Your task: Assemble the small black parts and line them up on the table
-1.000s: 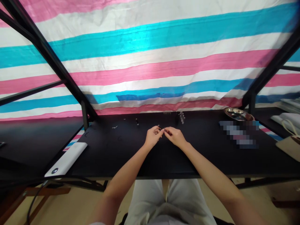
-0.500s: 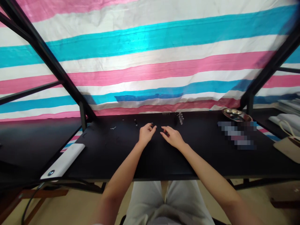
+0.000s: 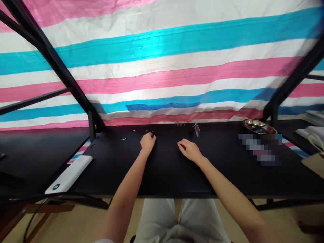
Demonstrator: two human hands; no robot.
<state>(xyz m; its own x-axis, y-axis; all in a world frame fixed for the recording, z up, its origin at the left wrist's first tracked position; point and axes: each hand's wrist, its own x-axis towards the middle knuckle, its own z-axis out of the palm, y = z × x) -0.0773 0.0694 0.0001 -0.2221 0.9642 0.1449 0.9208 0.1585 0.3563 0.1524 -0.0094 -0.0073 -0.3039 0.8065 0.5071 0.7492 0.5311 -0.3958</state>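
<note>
My left hand (image 3: 148, 141) is closed low over the black table, its fingertips round a small dark piece (image 3: 152, 134) whose kind is too small to tell. A tiny shiny bit (image 3: 146, 130) lies just beyond its knuckles. To the right, my right hand (image 3: 190, 150) hovers or rests at the table with thumb and fingers pinched together; whatever is between them, if anything, is hidden. Past it, near the back edge, lie a cluster of clear greyish beads or knobs (image 3: 196, 129) and a row of small dark pieces (image 3: 180, 124).
A white power bank-like box (image 3: 69, 173) lies at the left edge of the black table (image 3: 164, 179). White thread-like scraps (image 3: 123, 139) lie left of my hands. A shiny metal dish (image 3: 259, 126) stands back right, beside a blurred-out patch. Black frame posts flank a striped sheet (image 3: 162, 77).
My left hand has moved left, away from my right hand, to where a small dark piece lay. The fingers of my right hand have closed into a pinch. The view has shifted slightly.
</note>
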